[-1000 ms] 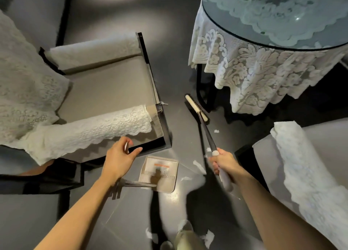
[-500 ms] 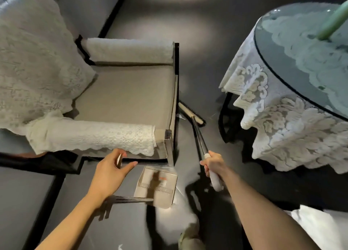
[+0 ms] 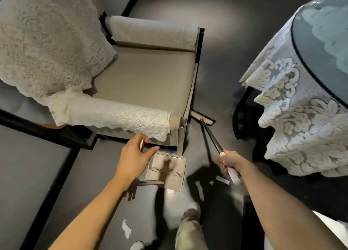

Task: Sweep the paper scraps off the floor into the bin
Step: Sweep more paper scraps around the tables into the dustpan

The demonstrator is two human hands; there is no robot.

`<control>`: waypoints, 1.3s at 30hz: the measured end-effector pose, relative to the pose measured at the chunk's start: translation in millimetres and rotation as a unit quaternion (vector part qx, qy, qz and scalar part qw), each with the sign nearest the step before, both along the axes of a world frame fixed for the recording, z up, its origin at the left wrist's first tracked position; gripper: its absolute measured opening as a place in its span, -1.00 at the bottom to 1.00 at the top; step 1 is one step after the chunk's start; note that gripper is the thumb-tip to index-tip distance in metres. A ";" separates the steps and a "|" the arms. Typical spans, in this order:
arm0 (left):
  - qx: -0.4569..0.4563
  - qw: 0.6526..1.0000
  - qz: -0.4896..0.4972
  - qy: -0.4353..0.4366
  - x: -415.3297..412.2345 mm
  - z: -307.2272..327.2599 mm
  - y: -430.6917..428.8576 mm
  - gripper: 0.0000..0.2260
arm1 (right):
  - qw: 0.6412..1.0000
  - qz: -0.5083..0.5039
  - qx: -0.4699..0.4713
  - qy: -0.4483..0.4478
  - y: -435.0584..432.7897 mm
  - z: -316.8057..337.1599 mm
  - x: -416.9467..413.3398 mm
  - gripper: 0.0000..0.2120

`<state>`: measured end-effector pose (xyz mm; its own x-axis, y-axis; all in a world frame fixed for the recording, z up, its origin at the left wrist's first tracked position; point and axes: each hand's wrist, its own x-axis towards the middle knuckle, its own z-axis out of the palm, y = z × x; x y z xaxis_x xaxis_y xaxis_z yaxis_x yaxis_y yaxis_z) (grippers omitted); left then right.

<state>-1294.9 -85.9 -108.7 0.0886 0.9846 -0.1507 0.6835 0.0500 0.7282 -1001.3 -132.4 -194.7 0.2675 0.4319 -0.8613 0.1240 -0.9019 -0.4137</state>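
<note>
Scraps (image 3: 222, 180) lie on the floor (image 3: 90, 174) just right of the dustpan (image 3: 169, 171). Left hand (image 3: 134, 155) holds its upright handle (image 3: 142, 144); right hand (image 3: 228, 160) grips the broom (image 3: 211, 136), head beside the chair (image 3: 146, 80).

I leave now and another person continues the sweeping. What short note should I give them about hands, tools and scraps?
Left hand grips the handle top of the dustpan, which sits on the floor at the front corner of the armchair.
Right hand grips the broom; its head lies on the floor beside the armchair.
Done: no scrap shows in the dustpan.
Left: paper scraps lie on the floor near the right hand, another near the left forearm. Sweep them in, then empty into the bin, not in view.
</note>
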 end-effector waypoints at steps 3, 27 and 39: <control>0.004 0.999 -0.026 -0.022 0.9 0.1 -8.8 -0.76 | 0.999 -0.035 -0.030 -0.002 -41.0 15.8 -11.1 -0.85; 0.027 0.987 -0.155 0.018 -71.7 0.7 -63.3 -0.78 | 0.940 -0.338 0.052 -0.013 -215.7 27.2 -75.0 -0.29; 0.053 0.978 -0.182 0.082 -44.9 3.0 -37.9 -0.65 | 0.939 -0.340 0.003 0.056 -211.4 -20.3 -84.9 -0.53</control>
